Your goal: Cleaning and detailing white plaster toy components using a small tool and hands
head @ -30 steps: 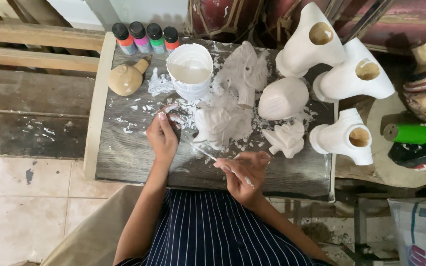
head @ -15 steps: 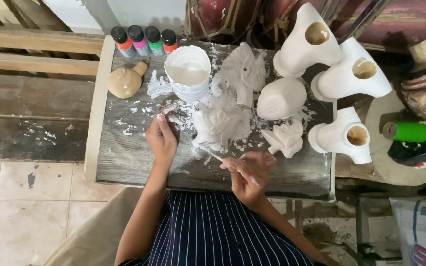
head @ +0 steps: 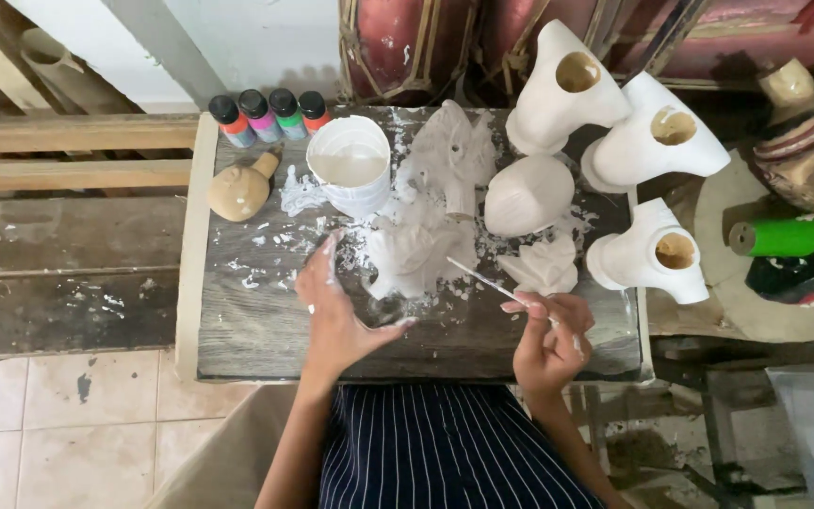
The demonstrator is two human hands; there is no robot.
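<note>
From the head camera, looking straight down: the left hand [head: 336,316] lies spread and open on the wooden desk [head: 237,339], palm down, holding nothing, its thumb reaching right toward the white-coated figure [head: 407,259] that lies in the middle of the desk amid splashes of white. The right hand [head: 548,344] has its grip closed on a thin brush [head: 487,283], whose tip slants up and left to end just beside that figure's right edge. Far of the figure stands a white cup of paint [head: 350,174], open and nearly full, and behind it a row of four small paint bottles [head: 270,115] with dark caps. A second coated carving [head: 454,155] lies just right of the cup, a rounded white piece [head: 528,193] further right, and a small leaf-like piece [head: 546,264] sits near the brush hand. Three tall white hollow pieces [head: 657,254] crowd the right edge of the desk, and a bare brown piece [head: 242,188] sits at the far left. The risks, as I judge them: the figure is not pinned by the open hand, so a firm stroke could slide it; a sleeve or wrist could smear the wet coat; a reach toward the cup could tip it; and the nearest hollow piece stands close enough to the edge to be knocked off.
</note>
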